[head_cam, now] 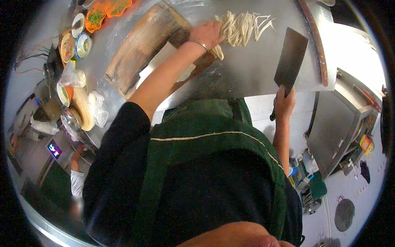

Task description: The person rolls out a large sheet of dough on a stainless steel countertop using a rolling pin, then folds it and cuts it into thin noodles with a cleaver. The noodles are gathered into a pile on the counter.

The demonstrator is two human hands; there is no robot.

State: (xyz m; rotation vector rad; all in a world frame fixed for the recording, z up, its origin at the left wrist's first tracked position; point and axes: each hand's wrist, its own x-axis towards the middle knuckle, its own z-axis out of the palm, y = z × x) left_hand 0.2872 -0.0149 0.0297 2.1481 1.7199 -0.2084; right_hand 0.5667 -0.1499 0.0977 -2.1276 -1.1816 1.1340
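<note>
My left hand [207, 34], with a metal bangle at the wrist, is curled over one end of a pile of cut noodles [242, 29] on the steel worktop [247, 68]. Noodle strands show on both sides of its fingers, and part of the grip is hidden. Under that forearm lies a worn wooden board [145, 46] with a pale flat sheet [160, 61], perhaps dough, on it. At the worktop's front edge my right hand [284, 100] grips a cleaver [291, 58] by its handle. The broad blade points away from me, apart from the noodles.
A long wooden rolling pin [316, 46] lies along the right side. Orange dishes [95, 18] of chopped greens, a blue-rimmed bowl [82, 46] and plastic bags [98, 108] crowd the left. Beyond them a person's arm [75, 160] shows. A steel cabinet [334, 129] stands right.
</note>
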